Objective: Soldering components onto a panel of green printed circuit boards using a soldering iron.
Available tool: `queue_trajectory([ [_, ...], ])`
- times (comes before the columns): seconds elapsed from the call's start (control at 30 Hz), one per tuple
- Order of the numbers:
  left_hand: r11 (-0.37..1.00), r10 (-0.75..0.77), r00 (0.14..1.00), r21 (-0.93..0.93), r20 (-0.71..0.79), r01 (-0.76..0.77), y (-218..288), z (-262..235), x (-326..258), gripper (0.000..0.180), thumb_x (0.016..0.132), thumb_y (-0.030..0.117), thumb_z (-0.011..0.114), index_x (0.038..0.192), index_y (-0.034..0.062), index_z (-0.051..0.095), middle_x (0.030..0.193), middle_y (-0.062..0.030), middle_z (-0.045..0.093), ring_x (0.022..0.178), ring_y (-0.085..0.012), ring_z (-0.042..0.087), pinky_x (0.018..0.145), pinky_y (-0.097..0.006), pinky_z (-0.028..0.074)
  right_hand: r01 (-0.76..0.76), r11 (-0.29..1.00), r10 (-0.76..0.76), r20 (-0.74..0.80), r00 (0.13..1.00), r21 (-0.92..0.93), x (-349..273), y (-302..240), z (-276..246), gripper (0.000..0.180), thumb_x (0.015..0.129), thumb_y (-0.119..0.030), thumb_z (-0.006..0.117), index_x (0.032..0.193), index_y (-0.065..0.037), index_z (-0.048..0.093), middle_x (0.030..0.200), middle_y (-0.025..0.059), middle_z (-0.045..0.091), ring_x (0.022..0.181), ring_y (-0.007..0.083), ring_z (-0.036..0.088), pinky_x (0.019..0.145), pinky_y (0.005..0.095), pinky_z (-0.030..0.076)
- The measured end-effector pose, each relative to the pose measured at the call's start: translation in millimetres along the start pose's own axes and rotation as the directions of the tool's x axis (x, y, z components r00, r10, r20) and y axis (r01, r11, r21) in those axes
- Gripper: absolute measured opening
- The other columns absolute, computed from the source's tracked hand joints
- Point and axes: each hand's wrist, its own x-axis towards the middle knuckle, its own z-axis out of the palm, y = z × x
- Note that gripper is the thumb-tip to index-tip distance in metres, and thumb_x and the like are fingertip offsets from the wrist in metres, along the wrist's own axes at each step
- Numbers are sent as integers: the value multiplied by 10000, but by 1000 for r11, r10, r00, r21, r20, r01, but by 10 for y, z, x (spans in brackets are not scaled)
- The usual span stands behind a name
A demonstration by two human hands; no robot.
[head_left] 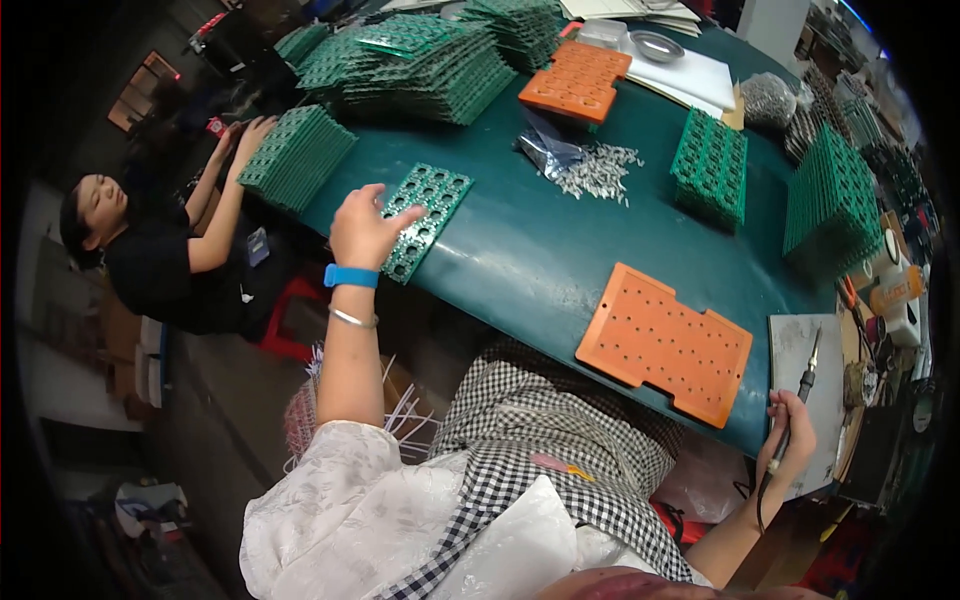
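Observation:
My left hand (364,230), with a blue band and a bangle at the wrist, is over the left edge of a green circuit board panel (432,218) with rows of round holes. Its thumb and fingers are spread apart; whether they touch the panel is hard to tell. At the right, my right hand (793,438) is closed around a soldering iron (807,380), its tip pointing up and away. Between the hands, near the table's front edge, lies an orange fixture plate (665,345) dotted with small holes.
Stacks of green panels (410,75) fill the far left, with two more (710,165) (830,205) at the right. Small pale parts (600,172) lie in a pile beside another orange fixture (577,80). At left, a co-worker (165,250) reaches toward a panel stack (295,160).

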Motion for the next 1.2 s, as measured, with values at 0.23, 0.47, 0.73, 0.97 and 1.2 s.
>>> queue_trajectory([
  [0.23, -271, 442, 897, -953, 1, 134, 572, -1239, 68, 351, 1040, 378, 471, 1102, 59, 604, 598, 62, 260, 474, -50, 205, 401, -228, 151, -75, 995, 78, -48, 996, 64, -100, 18, -12, 151, 931, 62, 548, 1022, 5, 653, 887, 120, 709, 711, 173, 638, 682, 286, 524],
  [0.47, -65, -288, 901, -946, 323, 318, 418, -307, 2366, 202, 1040, 196, 486, 1002, 17, 572, 624, 21, 338, 457, -81, 255, 402, -253, 200, 61, 990, -61, -3, 998, 131, 22, -205, 179, 162, 938, 57, 545, 1060, 11, 641, 872, 123, 703, 690, 174, 612, 657, 292, 514],
  [0.73, 290, -599, 773, -843, 209, 453, 163, 654, 3470, 328, 824, 252, 790, 944, -14, 640, 840, -105, 631, 601, -208, 561, 553, -377, 490, -11, 998, 14, -47, 999, 68, -91, -271, 108, 168, 886, 79, 571, 995, -2, 669, 831, 128, 705, 674, 202, 663, 647, 303, 532],
  [0.97, 596, -616, 787, -636, 31, 491, -328, 1163, 4172, 315, 843, 219, 800, 719, 35, 577, 609, -10, 482, 450, -117, 342, 405, -321, 285, -119, 992, 120, -38, 992, 42, -224, -242, 123, 133, 908, 26, 580, 1003, -2, 670, 832, 136, 711, 697, 216, 671, 653, 312, 534],
  [1.2, 316, -662, 694, -734, 283, 601, 8, 1288, 4018, 350, 806, 313, 833, 735, 22, 652, 669, -1, 584, 575, -136, 458, 580, -369, 431, -178, 984, 178, -40, 983, 0, -253, -294, 119, 116, 907, 10, 594, 995, 8, 669, 829, 145, 709, 723, 242, 685, 670, 326, 541],
])
